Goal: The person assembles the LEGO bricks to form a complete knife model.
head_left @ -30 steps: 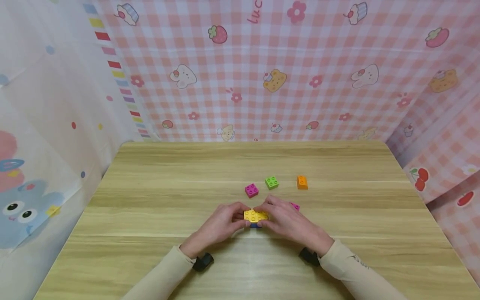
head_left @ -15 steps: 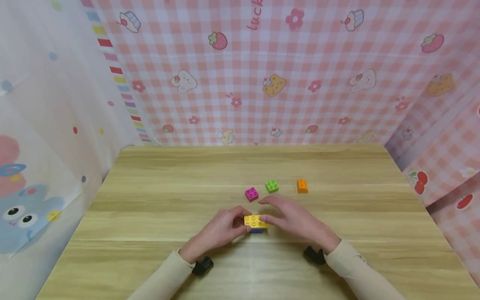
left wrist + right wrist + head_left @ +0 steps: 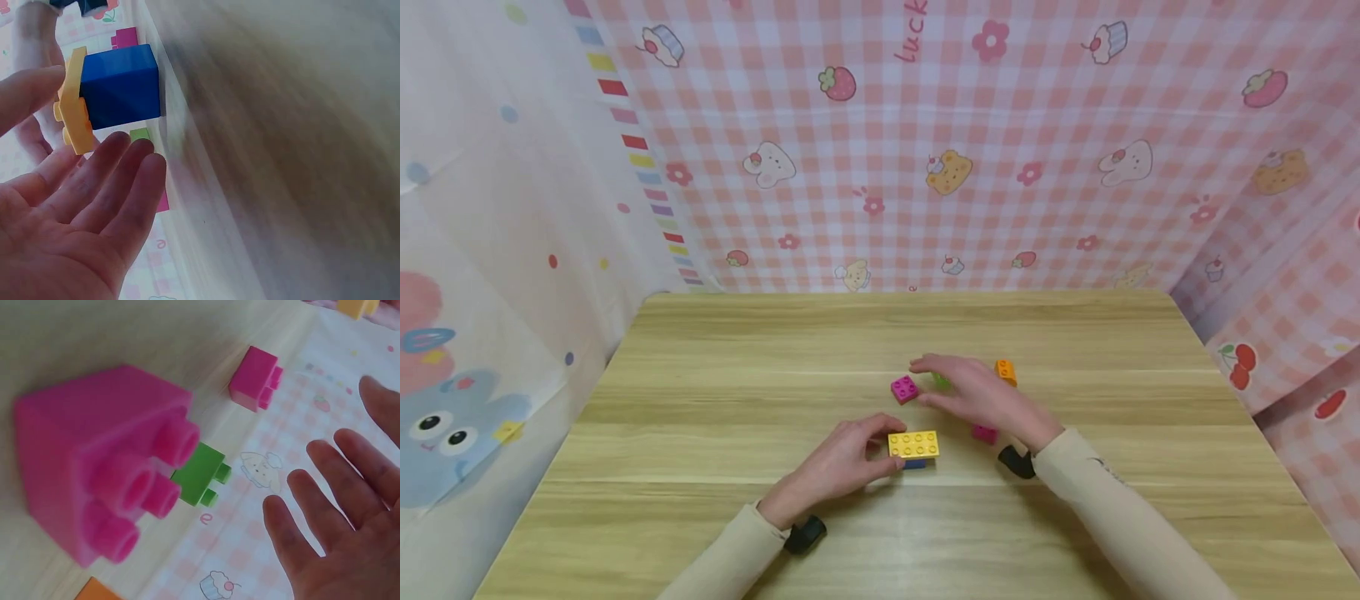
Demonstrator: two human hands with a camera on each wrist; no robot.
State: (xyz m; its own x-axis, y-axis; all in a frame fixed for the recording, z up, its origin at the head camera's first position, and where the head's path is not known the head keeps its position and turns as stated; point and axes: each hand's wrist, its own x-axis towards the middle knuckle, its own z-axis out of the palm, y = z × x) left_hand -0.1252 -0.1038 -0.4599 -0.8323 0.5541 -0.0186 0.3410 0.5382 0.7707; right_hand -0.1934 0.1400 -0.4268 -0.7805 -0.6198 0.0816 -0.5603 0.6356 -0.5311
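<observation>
A yellow eight-stud toy building brick [image 3: 917,444] sits on top of a blue brick [image 3: 122,87], which stands on the table. My left hand [image 3: 846,457] pinches the yellow brick at its left end, thumb at the front and index finger behind; the other fingers extend beside the blue brick. Farther back, my right hand [image 3: 973,390] reaches over the table with its fingers spread, holding nothing. Beneath it, partly covered in the head view, is a lime green brick [image 3: 199,474]. A magenta brick [image 3: 904,389] lies just left of the right fingertips.
Another magenta brick [image 3: 985,434] lies under the right wrist, large in the right wrist view. An orange brick [image 3: 1006,372] with a sloped end sits beyond the right hand. Patterned curtains [image 3: 880,125] hang behind the wooden table [image 3: 737,333] and at both sides.
My right hand has let go of the yellow brick and moved away, back over the green brick. My left hand keeps its hold on the yellow brick.
</observation>
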